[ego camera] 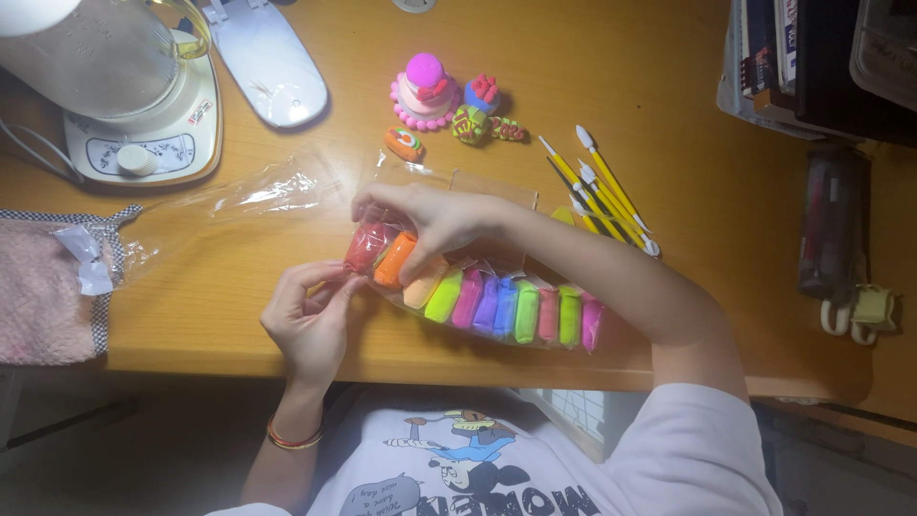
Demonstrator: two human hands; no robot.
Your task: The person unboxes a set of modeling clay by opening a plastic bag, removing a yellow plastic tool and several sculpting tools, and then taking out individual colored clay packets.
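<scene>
Near the front edge of the desk (669,115), about mid-way along, lies a clear plastic pack of clay sticks (487,304), a row of approx a dozen in red, orange, peach, green, pink, purple, blue & more green/pink. Right hand (430,218) reaches across from the right and rests on the pack's left end, fingers curled & pressed onto the orange stick (394,260) and the red stick (366,245) beside it. Left hand (310,320) sits just left of the pack, thumb & fingertips pinched together on the wrapper's left end; can't tell if they hold plastic only or a bit of clay too.

Looks like early going: the pack is open at the left end, yet all sticks seem to sit in their row, none fully out. A loose clear wrapper (258,191) lies toward the back-left.

Toward the back edge, centre, stand small clay models (444,100), a pink cake shape w/ little bright pieces round it. Yellow modelling tools (597,191) lie fanned out right of centre. Back-left corner holds a white appliance w/ a clear jug (115,86); a pink cloth (43,287) sits at the left edge, a dark pencil case (833,225) near the right edge
</scene>
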